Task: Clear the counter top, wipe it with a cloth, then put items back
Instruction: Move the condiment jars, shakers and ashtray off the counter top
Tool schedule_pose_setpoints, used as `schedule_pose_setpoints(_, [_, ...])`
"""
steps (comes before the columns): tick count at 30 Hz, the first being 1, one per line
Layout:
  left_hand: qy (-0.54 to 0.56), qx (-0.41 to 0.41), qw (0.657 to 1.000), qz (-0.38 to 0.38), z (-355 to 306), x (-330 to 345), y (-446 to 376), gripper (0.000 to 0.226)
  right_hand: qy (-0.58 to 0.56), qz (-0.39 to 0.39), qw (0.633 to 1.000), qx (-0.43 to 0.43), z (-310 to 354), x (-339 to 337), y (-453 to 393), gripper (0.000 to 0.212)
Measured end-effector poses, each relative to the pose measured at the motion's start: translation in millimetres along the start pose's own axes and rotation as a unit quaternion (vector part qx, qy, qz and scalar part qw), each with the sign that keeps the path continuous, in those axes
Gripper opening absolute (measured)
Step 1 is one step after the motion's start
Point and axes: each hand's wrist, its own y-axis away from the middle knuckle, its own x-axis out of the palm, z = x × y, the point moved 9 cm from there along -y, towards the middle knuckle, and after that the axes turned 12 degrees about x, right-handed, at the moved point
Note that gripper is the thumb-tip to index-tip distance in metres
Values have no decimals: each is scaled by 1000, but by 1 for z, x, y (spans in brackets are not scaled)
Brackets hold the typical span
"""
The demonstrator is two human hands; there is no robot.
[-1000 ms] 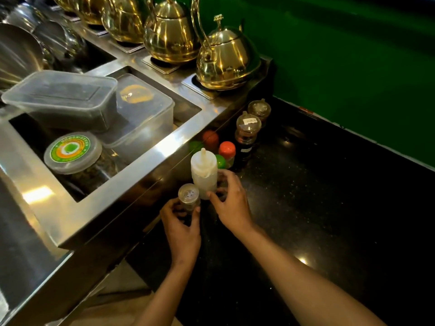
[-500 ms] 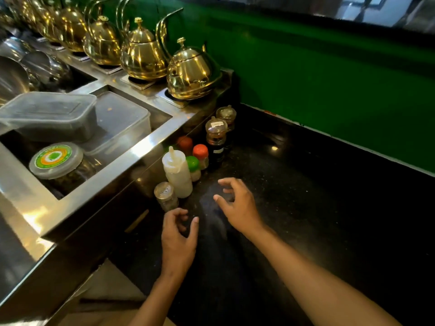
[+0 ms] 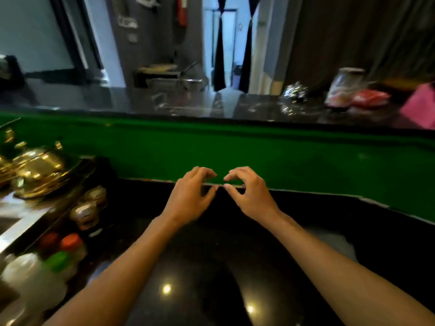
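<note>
black counter top under both forearms | white squeeze bottle sits far left by the other small bottles | left hand and right hand side by side, fingers loosely curled, holding nothing | green wall behind

- My only view is the head camera, looking forward and slightly down across the black counter toward the green wall.
- Forearms fill its close foreground.

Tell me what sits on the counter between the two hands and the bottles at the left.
Nothing: in the head view, bare black counter separates the left hand and right hand from the bottles.
</note>
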Motion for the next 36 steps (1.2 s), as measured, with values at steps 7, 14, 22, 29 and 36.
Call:
schedule_pose_setpoints(7, [-64, 118, 991, 4, -84, 22, -138, 25, 46, -134, 990, 29, -38, -158, -21, 15])
schedule_pose_setpoints(14, [-137, 94, 983, 80, -73, 49, -232, 35, 67, -203, 974, 72, -73, -248, -35, 38])
schedule_pose_setpoints(22, [-226, 99, 967, 59, -43, 76, -241, 62, 61, -256, 957, 121, -123, -294, -108, 77])
schedule_pose_setpoints(29, [-244, 99, 964, 36, -44, 75, -241, 57, 11, -286, 945, 160, -151, -308, -177, 108])
schedule_pose_setpoints(36, [-245, 102, 964, 33, -44, 76, -243, 59, -20, -294, 938, 181, -167, -303, -207, 104])
